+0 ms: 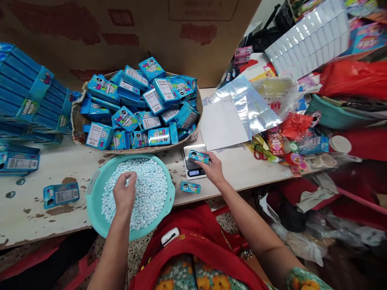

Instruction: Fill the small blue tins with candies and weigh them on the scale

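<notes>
My left hand [125, 192] is over the small pale-blue pieces in the round turquoise basin [92, 201], fingers and thumb closed toward each other; what they hold, if anything, is hidden. With my right hand [214, 166] I grip a small blue box [198, 156] just above or on the small digital scale [193, 172], whose lit display faces me. Another blue box [190, 187] lies on the table in front of the scale.
Behind the basin, a torn cardboard tray [77, 125] is heaped with blue boxes. Stacked blue boxes [33, 92] stand at the left, near a lone box [61, 195]. White paper [222, 127] and packaging clutter lie to the right. A large carton [151, 32] stands behind.
</notes>
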The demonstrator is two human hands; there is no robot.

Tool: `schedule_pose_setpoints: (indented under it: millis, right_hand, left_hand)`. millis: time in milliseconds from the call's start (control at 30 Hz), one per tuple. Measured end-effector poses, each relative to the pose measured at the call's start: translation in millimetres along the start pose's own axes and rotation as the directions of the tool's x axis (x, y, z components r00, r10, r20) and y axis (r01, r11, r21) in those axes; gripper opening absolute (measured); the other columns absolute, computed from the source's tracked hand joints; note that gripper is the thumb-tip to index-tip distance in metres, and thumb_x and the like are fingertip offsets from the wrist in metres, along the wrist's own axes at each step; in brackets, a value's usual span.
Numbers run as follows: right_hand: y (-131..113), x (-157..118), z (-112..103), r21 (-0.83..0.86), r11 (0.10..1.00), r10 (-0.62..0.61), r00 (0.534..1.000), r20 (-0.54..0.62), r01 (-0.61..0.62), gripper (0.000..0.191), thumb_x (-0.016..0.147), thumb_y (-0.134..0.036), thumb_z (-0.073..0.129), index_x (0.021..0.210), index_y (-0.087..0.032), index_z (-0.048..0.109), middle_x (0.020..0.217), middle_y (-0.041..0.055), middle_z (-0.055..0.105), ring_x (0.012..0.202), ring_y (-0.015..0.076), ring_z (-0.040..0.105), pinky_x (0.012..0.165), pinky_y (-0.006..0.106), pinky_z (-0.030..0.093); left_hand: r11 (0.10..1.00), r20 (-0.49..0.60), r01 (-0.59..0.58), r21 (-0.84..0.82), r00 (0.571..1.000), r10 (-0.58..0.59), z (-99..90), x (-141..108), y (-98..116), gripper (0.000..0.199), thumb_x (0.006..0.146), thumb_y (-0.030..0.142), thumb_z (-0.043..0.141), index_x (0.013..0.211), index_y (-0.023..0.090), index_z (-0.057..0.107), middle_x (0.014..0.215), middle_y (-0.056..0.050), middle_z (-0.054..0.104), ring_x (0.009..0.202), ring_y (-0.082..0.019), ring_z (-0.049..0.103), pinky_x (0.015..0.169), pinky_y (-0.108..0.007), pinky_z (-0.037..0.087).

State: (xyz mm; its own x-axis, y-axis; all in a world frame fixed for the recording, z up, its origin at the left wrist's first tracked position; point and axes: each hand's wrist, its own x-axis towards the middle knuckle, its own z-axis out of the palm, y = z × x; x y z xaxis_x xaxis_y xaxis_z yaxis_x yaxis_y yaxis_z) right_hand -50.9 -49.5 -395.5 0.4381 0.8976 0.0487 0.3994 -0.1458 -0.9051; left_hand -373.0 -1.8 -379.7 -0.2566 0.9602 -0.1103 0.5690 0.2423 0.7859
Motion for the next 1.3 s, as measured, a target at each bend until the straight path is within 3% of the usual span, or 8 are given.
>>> schedule_pose_setpoints:
  millis: [100,233,400,567,700,1100,1300]
  right_hand:
    - [19.5,3.9,-3.1,0.004,1.0,-0.003,1.0,-0.003,0.003,0.044,0.072,-0.042,0.072,0.108,-0.02,0.061,0.105,0.0062,0.064,0.1,0.023,0.06,0.091,0.039,0.047]
    - [25.8,-10.1,-17.4,-0.012,1.0,-0.02,0.998,-0.056,0.019,0.057,0.073,-0.043,0.071,0.123,-0.023,0.053,0.125,0.0087,0.055,0.118,0.0238,0.051,0.1,0.041,0.043]
    - [48.8,-49.5,-44.4,0.032,0.971,0.237,0.945,-0.225,-0.236,0.044,0.081,-0.048,0.06,0.115,-0.02,0.056,0.119,0.0117,0.055,0.105,0.0226,0.057,0.088,0.042,0.052]
    - [74.7,-89.2,-61.1,-0.022,0.953,0.291,0.931,-0.222,-0.303,0.046,0.077,-0.047,0.063,0.114,-0.02,0.056,0.117,0.0117,0.053,0.101,0.0224,0.058,0.084,0.043,0.053]
    - [80.9,-103.5,-62.7,-0.006,0.941,0.327,0.915,-0.235,-0.337,0.046,0.077,-0.047,0.064,0.112,-0.019,0.057,0.118,0.0125,0.054,0.098,0.0224,0.06,0.083,0.043,0.054]
    - [69.5,-87.8,-47.1,0.021,0.954,0.297,0.931,-0.214,-0.299,0.044,0.076,-0.047,0.063,0.108,-0.017,0.06,0.111,0.0119,0.059,0.099,0.023,0.06,0.084,0.045,0.053]
    - [55.0,-60.7,-31.7,0.054,0.967,0.255,0.95,-0.18,-0.25,0.05,0.072,-0.047,0.067,0.112,-0.018,0.057,0.118,0.0131,0.058,0.103,0.0239,0.058,0.085,0.044,0.052]
  left_hand:
    - [0.998,0.007,0.029,-0.055,1.0,-0.029,5.0,-4.2,3.3,0.031,0.075,0.046,0.06,0.087,0.018,0.067,0.09,-0.004,0.068,0.09,-0.021,0.061,0.088,-0.034,0.045]
    - [0.997,-0.001,0.032,-0.07,0.999,-0.033,10.3,-8.8,15.2,0.029,0.075,0.045,0.061,0.084,0.017,0.066,0.086,-0.003,0.068,0.085,-0.019,0.061,0.084,-0.032,0.046]
    - [0.996,0.021,0.002,-0.086,1.0,0.0,17.3,-9.4,23.9,0.028,0.074,0.044,0.061,0.081,0.017,0.066,0.081,-0.002,0.067,0.081,-0.019,0.061,0.08,-0.03,0.047]
    - [0.991,0.073,0.001,-0.131,0.997,0.008,22.5,-8.6,27.2,0.027,0.075,0.042,0.061,0.082,0.017,0.066,0.082,-0.003,0.067,0.081,-0.018,0.062,0.078,-0.029,0.048]
    - [0.99,0.102,-0.02,-0.141,0.994,0.034,21.9,-9.7,27.2,0.025,0.076,0.041,0.06,0.081,0.017,0.066,0.081,-0.003,0.067,0.082,-0.018,0.062,0.082,-0.03,0.048]
    - [0.965,0.142,0.009,-0.262,0.989,0.029,10.4,-11.4,24.6,0.024,0.076,0.039,0.06,0.082,0.016,0.064,0.08,-0.003,0.066,0.079,-0.017,0.064,0.081,-0.031,0.05]
    - [0.963,0.149,0.032,-0.267,0.989,0.008,11.7,-9.5,12.2,0.026,0.076,0.041,0.061,0.084,0.017,0.064,0.082,-0.004,0.066,0.082,-0.019,0.065,0.08,-0.031,0.05]
